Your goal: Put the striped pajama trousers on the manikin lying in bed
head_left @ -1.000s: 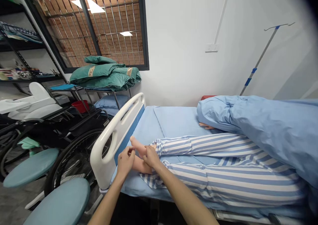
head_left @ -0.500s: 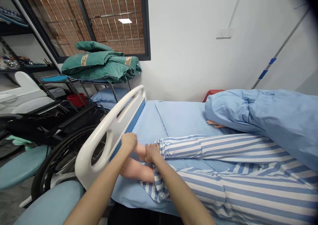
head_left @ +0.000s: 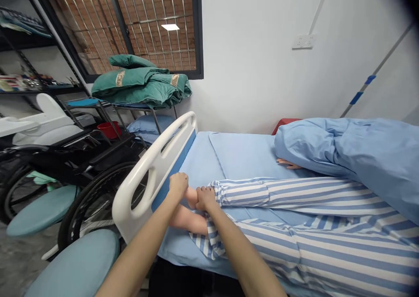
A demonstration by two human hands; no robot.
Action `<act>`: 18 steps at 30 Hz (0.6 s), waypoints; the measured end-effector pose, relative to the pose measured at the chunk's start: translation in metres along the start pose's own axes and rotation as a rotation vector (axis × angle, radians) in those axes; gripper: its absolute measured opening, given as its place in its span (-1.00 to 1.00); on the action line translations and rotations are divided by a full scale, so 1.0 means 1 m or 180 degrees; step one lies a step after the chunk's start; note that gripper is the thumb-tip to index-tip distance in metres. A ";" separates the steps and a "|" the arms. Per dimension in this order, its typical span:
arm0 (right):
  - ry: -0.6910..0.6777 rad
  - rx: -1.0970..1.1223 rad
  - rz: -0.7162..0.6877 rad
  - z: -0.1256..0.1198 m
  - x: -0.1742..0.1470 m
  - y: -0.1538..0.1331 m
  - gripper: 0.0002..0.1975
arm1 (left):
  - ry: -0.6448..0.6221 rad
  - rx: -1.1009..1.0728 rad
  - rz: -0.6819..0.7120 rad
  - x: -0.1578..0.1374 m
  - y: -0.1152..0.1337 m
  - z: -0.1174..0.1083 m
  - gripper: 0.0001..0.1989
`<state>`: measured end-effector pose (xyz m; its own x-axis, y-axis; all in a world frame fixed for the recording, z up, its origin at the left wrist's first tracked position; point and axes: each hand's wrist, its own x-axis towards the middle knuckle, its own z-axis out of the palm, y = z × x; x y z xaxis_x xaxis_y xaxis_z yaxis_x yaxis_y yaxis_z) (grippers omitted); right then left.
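Observation:
A manikin lies on the bed in blue-and-white striped trousers (head_left: 294,192), its lower legs bare. My left hand (head_left: 178,184) is closed round the foot of the far leg, hiding most of that foot. My right hand (head_left: 205,198) wraps the same leg's ankle (head_left: 191,197), just beside the gathered trouser cuff. The near leg (head_left: 190,220) rests on the sheet, its foot covered by my left forearm. Part of the manikin's hand (head_left: 288,164) shows from under a bunched blue quilt (head_left: 327,142).
A white footboard (head_left: 150,170) stands just left of my left hand. Beyond it are a black wheelchair (head_left: 94,161), teal stools (head_left: 81,262) and a folded green quilt (head_left: 140,85) on a metal rack. The wall has a socket (head_left: 304,42).
The view has turned slightly left, so everything sits a little farther right. Both hands keep their hold on the far leg, which shows little or no movement on the bed.

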<state>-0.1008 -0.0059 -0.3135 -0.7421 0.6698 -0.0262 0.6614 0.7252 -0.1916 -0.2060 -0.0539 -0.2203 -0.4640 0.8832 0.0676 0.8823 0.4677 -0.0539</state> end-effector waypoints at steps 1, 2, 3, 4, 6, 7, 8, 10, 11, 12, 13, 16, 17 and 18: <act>0.0000 0.0009 -0.0009 -0.001 -0.001 0.000 -0.52 | 0.0010 0.0089 0.0047 -0.005 -0.001 -0.002 -0.69; 0.0010 0.0015 -0.0016 -0.002 -0.003 -0.001 -0.53 | 0.0021 0.0174 0.0088 -0.010 -0.002 -0.005 -0.68; 0.0030 0.0018 -0.0028 -0.003 -0.005 -0.001 -0.54 | 0.0027 0.0251 0.0121 -0.015 -0.003 -0.007 -0.67; 0.0062 0.0022 -0.0045 -0.004 -0.007 -0.001 -0.56 | 0.0025 0.0323 0.0146 -0.019 -0.004 -0.010 -0.66; 0.0125 0.0038 -0.0072 -0.006 -0.010 -0.002 -0.58 | -0.0017 0.0448 0.0175 -0.025 -0.007 -0.015 -0.65; 0.0149 0.0053 -0.0091 -0.006 -0.012 -0.002 -0.59 | -0.0058 0.0500 0.0179 -0.026 -0.007 -0.017 -0.66; 0.0172 0.0067 -0.0114 -0.006 -0.013 -0.001 -0.59 | -0.0111 0.0543 0.0183 -0.025 -0.007 -0.019 -0.67; 0.0212 0.0085 -0.0157 -0.005 -0.014 -0.001 -0.58 | -0.0232 0.0604 0.0163 -0.021 -0.004 -0.021 -0.70; 0.0231 0.0087 -0.0176 -0.004 -0.014 0.000 -0.58 | -0.0297 0.0626 0.0126 -0.017 -0.002 -0.022 -0.71; 0.0253 0.0089 -0.0192 -0.003 -0.013 0.000 -0.58 | -0.0361 0.0645 0.0069 -0.013 0.001 -0.021 -0.73; 0.0264 0.0093 -0.0200 -0.002 -0.013 0.001 -0.59 | -0.0424 0.0657 -0.0005 -0.008 0.003 -0.020 -0.75; 0.0228 0.0107 -0.0210 0.000 -0.010 0.002 -0.57 | -0.0559 0.0636 -0.0245 0.002 0.011 -0.013 -0.82; 0.0197 0.0106 -0.0203 0.001 -0.009 0.002 -0.56 | -0.0579 0.0597 -0.0306 0.005 0.013 -0.011 -0.83; 0.0178 0.0104 -0.0200 0.002 -0.008 0.002 -0.54 | -0.0591 0.0543 -0.0353 0.007 0.014 -0.008 -0.85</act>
<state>-0.0937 -0.0101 -0.3152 -0.7741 0.6317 0.0414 0.6091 0.7610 -0.2231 -0.1961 -0.0415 -0.2129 -0.5774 0.8103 -0.1004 0.8065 0.5469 -0.2244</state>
